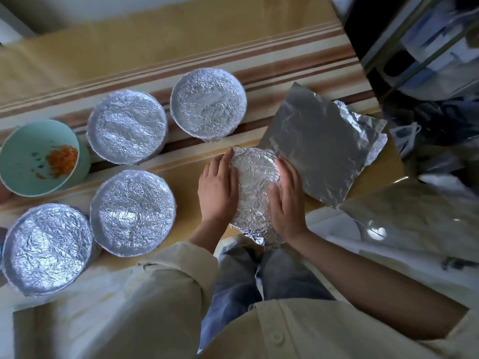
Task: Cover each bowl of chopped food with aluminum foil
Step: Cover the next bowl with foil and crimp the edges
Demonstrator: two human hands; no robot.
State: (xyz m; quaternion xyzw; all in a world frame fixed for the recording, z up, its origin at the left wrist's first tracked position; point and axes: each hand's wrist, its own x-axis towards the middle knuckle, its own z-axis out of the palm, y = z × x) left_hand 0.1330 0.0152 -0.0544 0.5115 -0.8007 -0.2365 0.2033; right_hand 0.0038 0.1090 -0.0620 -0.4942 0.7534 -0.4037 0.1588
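A foil-wrapped bowl [255, 187] sits at the table's near edge between my hands. My left hand [219, 186] presses flat against its left side. My right hand [287, 200] presses on its right side, thumb lying over the foil top. Foil hangs crumpled below the bowl's near rim. Several other foil-covered bowls stand to the left: one [208, 103], another [127, 125], a third [133, 215] and one at the near left [46, 247]. A mint-green bowl [23, 161] with chopped orange food lies tilted and uncovered at the far left.
Loose sheets of aluminum foil [324, 146] lie on the table right of my hands. The table wears a striped yellow and brown cloth [181, 47]. Dark clutter and a shelf [427, 60] fill the far right. My lap is just below the table edge.
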